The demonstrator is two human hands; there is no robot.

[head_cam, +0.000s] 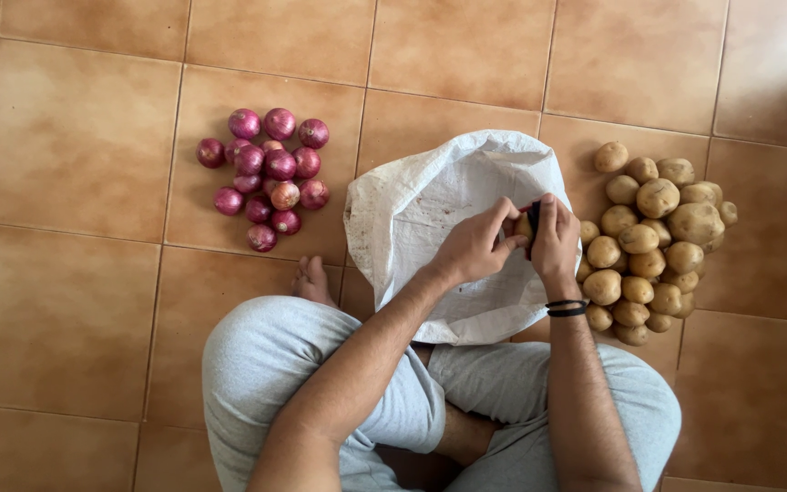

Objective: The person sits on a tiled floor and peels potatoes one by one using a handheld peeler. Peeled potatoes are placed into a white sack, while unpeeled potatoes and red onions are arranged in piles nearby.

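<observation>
Both hands work above the open white sack [430,210] on the tiled floor [75,137]. The left hand [474,246] grasps a potato [523,225] in its fingers; the right hand [555,239] clenches a dark peeler [534,219] against it. Potato pile [653,237] lies right of the sack, red onions [266,173] left.

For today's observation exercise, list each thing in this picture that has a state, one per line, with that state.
White woven plastic sack: lying on the floor, mouth open.
Small tan potato: held over the sack by both hands.
Left hand: closed on the potato.
Right hand: closed on the potato and a dark tool.
Red onions: heaped, unpeeled.
Tan potatoes: piled, unpeeled.
</observation>
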